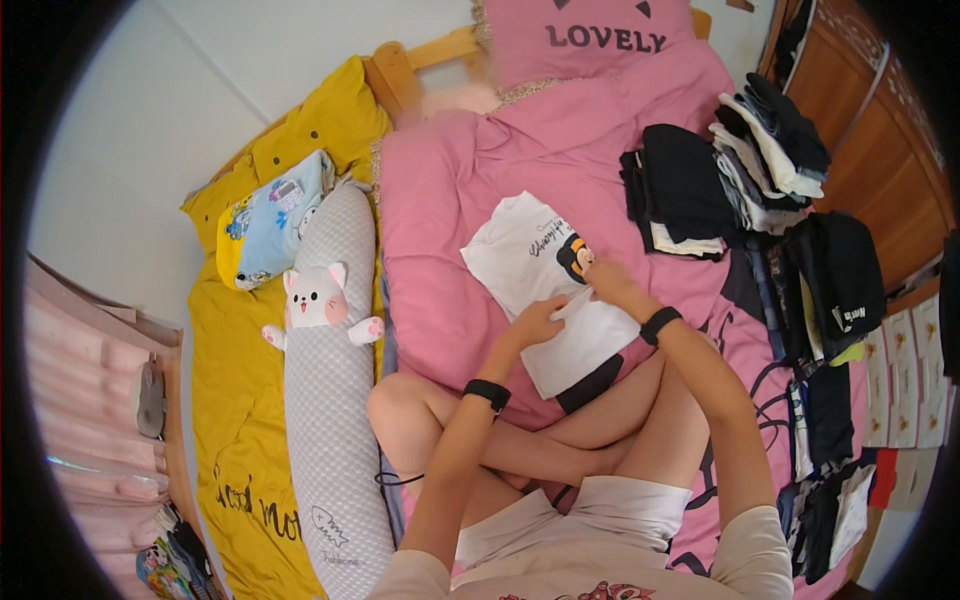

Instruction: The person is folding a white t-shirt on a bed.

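A white T-shirt (517, 247) with dark lettering and a cartoon print lies partly folded on the pink duvet (450, 187), in front of my crossed legs. My left hand (540, 321) pinches the shirt's fabric near its middle. Just to the right, my right hand (609, 282) grips the same shirt beside the cartoon print, and a small ridge of cloth is raised between the two hands. Some fingertips are hidden by the hands and the cloth. Both wrists wear black bands.
A long grey cat bolster (334, 405) lies on the yellow bedding (232, 375) at left, beside a folded blue and yellow cloth (270, 221). Stacks of folded clothes (686, 184) line the right side, near a wooden wardrobe (885, 157). A pink pillow (600, 60) is at the top.
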A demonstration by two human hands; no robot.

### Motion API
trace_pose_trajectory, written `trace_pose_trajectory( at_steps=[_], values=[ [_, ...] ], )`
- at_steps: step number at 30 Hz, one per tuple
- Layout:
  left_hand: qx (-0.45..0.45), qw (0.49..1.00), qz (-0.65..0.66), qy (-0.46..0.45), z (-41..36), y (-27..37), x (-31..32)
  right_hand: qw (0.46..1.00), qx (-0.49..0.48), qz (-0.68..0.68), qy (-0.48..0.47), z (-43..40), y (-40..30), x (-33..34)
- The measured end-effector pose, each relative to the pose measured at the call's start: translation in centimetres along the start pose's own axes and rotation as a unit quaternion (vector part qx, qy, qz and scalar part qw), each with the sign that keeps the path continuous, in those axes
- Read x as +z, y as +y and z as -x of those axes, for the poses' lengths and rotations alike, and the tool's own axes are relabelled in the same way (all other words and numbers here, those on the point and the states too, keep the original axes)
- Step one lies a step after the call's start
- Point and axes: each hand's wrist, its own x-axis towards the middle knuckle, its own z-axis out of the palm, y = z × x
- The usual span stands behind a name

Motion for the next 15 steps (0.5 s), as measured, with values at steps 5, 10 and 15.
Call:
trace_pose_trajectory(
  at_steps=[5, 10, 15],
  values=[
    [-0.053, 0.998, -0.02, 0.002, 1.6, -2.6, -1.6, 0.992, 0.034, -0.116, -0.015, 0.8, 2.0, -1.4],
    [-0.067, 0.989, -0.131, 0.004, 1.4, -7.7, -2.6, 0.946, 0.068, -0.293, 0.122, 1.2, 1.7, -2.4],
    [-0.223, 0.969, -0.097, 0.034, 1.3, -7.2, -4.3, 0.91, 0.08, -0.369, 0.171, 0.3, 2.1, -1.2]
  ],
)
